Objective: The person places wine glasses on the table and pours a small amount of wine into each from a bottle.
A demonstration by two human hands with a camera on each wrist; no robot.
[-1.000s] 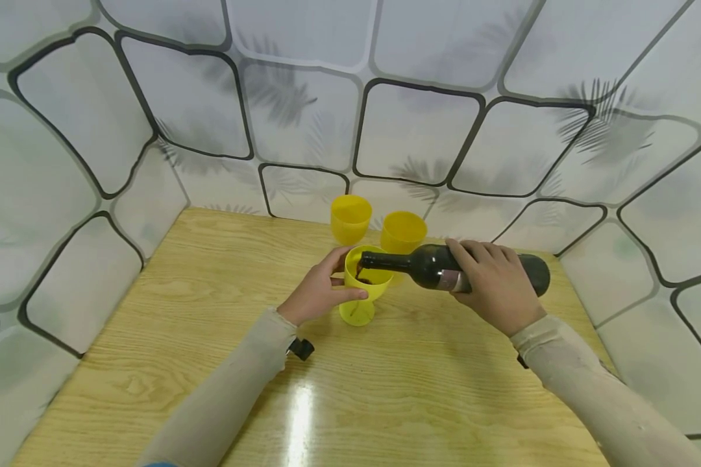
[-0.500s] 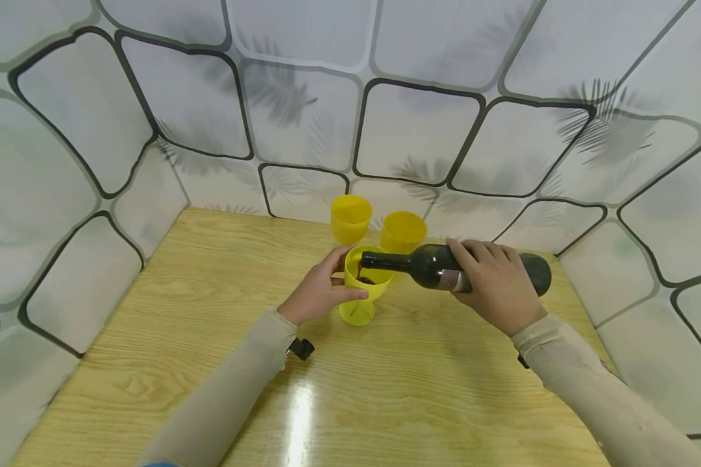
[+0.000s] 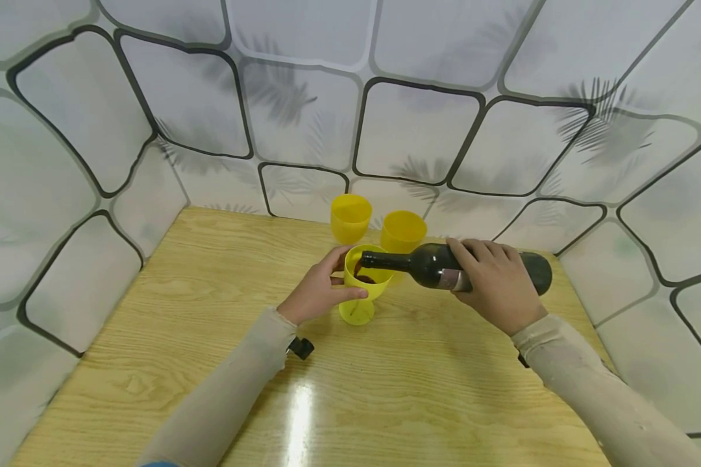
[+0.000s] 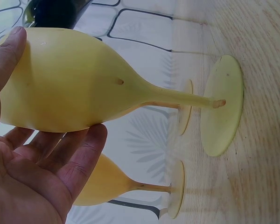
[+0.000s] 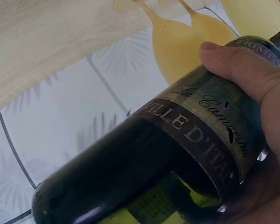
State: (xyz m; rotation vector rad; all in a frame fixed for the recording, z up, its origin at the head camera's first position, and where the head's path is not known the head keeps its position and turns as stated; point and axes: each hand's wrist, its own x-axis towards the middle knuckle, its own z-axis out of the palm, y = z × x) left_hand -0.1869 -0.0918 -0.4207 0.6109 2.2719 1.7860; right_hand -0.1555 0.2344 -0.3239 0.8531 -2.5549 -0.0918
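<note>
My left hand [image 3: 318, 292] holds a yellow goblet [image 3: 376, 292] by its bowl, thumb on one side and fingers on the other. The goblet stands upright, its foot on the table in the left wrist view, with brownish drips on its bowl [image 4: 65, 79] and stem. A dark wine bottle [image 3: 429, 264] lies nearly level in the grip of my right hand [image 3: 499, 285]. Its mouth is over the goblet's rim, and dark red liquid [image 3: 365, 279] runs from it into the bowl. In the right wrist view the thumb [image 5: 238, 63] presses on the bottle's label [image 5: 210, 121].
Behind the held goblet stand two more yellow goblets, one at the back left [image 3: 350, 220] and one at the back right [image 3: 404, 231], partly hidden by the bottle. The wooden table [image 3: 222, 285] meets patterned walls [image 3: 304, 123] at the back and both sides.
Dark liquid keeps running from the bottle's mouth into the goblet, and the stream's shape has shifted slightly. Both hands, the goblet and the bottle hold almost the same places.
</note>
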